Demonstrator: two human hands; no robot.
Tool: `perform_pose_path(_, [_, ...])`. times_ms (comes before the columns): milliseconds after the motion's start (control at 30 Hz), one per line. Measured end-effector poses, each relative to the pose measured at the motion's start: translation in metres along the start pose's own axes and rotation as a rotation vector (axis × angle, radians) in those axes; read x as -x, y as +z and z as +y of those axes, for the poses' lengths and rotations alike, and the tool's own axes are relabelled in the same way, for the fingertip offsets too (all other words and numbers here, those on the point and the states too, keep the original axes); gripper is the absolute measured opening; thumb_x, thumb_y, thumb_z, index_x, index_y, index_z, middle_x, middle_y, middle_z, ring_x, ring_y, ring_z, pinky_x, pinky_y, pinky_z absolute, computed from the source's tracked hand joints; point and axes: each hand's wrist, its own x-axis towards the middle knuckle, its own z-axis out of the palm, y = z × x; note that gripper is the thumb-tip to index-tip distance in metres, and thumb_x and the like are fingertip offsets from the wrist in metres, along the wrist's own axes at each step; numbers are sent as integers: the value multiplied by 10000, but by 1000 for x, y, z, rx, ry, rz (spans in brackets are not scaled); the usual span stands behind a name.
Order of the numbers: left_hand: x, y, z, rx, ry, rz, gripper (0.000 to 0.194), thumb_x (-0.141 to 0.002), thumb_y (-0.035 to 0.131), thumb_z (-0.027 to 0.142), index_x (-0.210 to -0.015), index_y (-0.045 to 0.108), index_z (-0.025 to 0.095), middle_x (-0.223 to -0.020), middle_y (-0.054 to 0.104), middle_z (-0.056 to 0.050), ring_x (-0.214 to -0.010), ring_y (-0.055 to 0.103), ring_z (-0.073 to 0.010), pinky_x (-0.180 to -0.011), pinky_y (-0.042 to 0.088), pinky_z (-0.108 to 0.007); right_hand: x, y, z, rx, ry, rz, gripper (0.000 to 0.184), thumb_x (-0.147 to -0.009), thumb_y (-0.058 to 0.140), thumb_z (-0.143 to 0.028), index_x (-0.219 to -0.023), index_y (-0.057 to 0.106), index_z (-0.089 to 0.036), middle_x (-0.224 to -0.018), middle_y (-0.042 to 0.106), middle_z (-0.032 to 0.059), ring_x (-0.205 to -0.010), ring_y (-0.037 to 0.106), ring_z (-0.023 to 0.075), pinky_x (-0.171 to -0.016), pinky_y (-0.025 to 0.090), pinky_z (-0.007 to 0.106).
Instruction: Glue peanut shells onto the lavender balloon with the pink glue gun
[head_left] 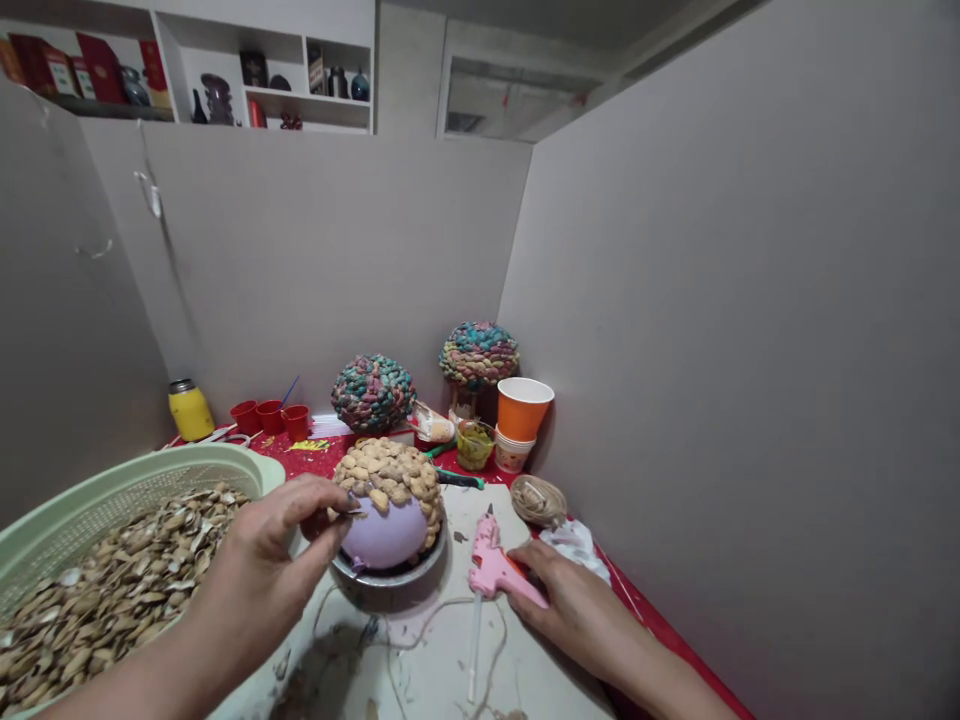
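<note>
My left hand (274, 560) pinches a small nut shell (349, 511) between thumb and fingertips, held against the left side of a lilac ball (386, 530). The ball's top is covered with tan shells (390, 468), and it sits in a metal bowl (390, 578). My right hand (574, 600) lies on the table with its fingers around the handle of a pink glue gun (491, 565), whose nozzle points away from me. A white glue stick (474, 645) sticks out of the gun's back.
A pale green basket (112, 490) of shells stands at the left. Behind are two shell-covered coloured balls (373, 392), an orange cup (523, 408), red cups (270, 416), a yellow jar (189, 410), a twine coil (538, 498) and grey partition walls.
</note>
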Motion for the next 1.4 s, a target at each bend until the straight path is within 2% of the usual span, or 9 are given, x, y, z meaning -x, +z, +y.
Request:
perform_pose_path(233, [-21,-5,-3,-92,74,-160,117,-823,559,123,-774,627,205,-719,685,-5,-634,626,-148,-586,502,-257,-3,-11,10,-272,10,65,365,-806,575,-415,-1052,691,-172,-1087,678,123,-1002,617,298,-874,473,370])
perform_pose_path(367, [-29,10,-23,-104,206,-246,187,-875,478,62,-787,597,176,-758,670,-34,-698,627,-142,-634,500,-242,0,-29,10,-672,184,32,514,-765,636,-539,-1108,680,-160,-902,708,98,-769,652,254,-627,507,301])
perform_pose_path(467, [-33,19,-38,-110,317,-254,187,-898,464,68,-820,604,165,-807,671,-61,-724,630,-143,-641,500,-234,2,-36,10,-1016,263,61,621,-723,711,-594,-1138,659,-135,-790,677,61,-606,592,170,-511,444,233])
perform_pose_path(567, [-34,23,-48,-150,436,-250,194,-886,473,28,-897,613,162,-892,667,-83,-787,636,-146,-681,508,-226,3,-36,8,-1200,288,70,631,-647,792,-584,-1084,673,-145,-733,636,25,-517,507,111,-459,386,199])
perform_pose_path(700, [-34,26,-59,-217,520,-217,197,-863,508,14,-938,611,164,-908,646,-87,-791,619,-157,-678,509,-235,3,-33,2,-1273,311,57,595,-608,829,-559,-1026,684,-161,-677,587,0,-474,452,83,-412,347,174])
perform_pose_path(933, [-33,34,-72,-240,536,-164,214,-843,543,5,-980,598,159,-920,649,-99,-807,627,-166,-696,533,-252,3,-33,1,-1270,273,4,564,-654,813,-558,-1032,673,-164,-716,588,6,-480,445,68,-417,325,160])
perform_pose_path(1100, [-29,29,-71,-230,547,-224,240,-832,558,28,-1034,597,152,-942,664,-124,-830,646,-186,-711,554,-280,2,-30,5,-1241,241,5,538,-677,803,-535,-1042,678,-160,-760,604,24,-543,479,93,-461,350,178])
perform_pose_path(1200, [-29,26,-66,-212,527,-279,275,-823,572,44,-1079,591,143,-989,671,-147,-889,650,-205,-756,560,-307,2,-29,5,-1210,241,-8,572,-678,788,-559,-1061,671,-151,-721,587,16,-528,463,98,-455,337,188])
perform_pose_path(1400, [-33,26,-56,-101,389,-261,180,-855,554,67,-989,612,173,-906,679,-94,-824,651,-169,-709,540,-266,2,-34,0,-1189,254,-19,597,-660,778,-589,-1055,677,-153,-693,575,10,-535,465,111,-468,346,197])
